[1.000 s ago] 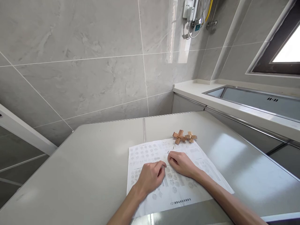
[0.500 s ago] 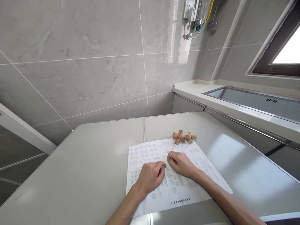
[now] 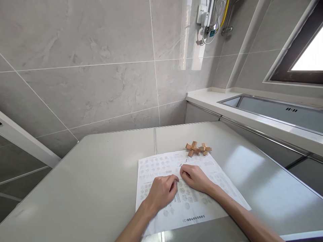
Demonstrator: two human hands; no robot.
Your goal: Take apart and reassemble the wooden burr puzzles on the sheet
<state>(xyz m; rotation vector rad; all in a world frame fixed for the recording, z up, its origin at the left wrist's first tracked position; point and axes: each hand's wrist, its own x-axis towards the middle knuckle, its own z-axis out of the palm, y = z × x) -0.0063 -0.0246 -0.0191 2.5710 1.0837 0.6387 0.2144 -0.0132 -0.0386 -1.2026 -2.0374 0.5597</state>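
Observation:
My left hand (image 3: 163, 191) rests on a large printed sheet (image 3: 194, 205), its fingers curled inward and nothing visible in them. Close by on the right, my right hand (image 3: 194, 176) lies on the same sheet in a loose fist, also with nothing seen inside. A narrow gap separates the two hands. Rows of small drawings and text cover the paper, and a bold heading runs along its near edge, upside down to me. At the far edge of the sheet, beyond my right hand, sit two wooden interlocking puzzles, a browner one (image 3: 192, 149) and a lighter one (image 3: 205, 149), side by side.
The pale table (image 3: 101, 185) has a seam running through it. Behind it stands a grey tiled wall (image 3: 101, 87). To the right are a counter with a sink (image 3: 272, 109), a window (image 3: 306, 57), and a socket with cables (image 3: 203, 15) high up.
The view has tilted very slightly, so everything sits a few pixels lower. Both hands, the sheet and the wooden puzzles keep their places.

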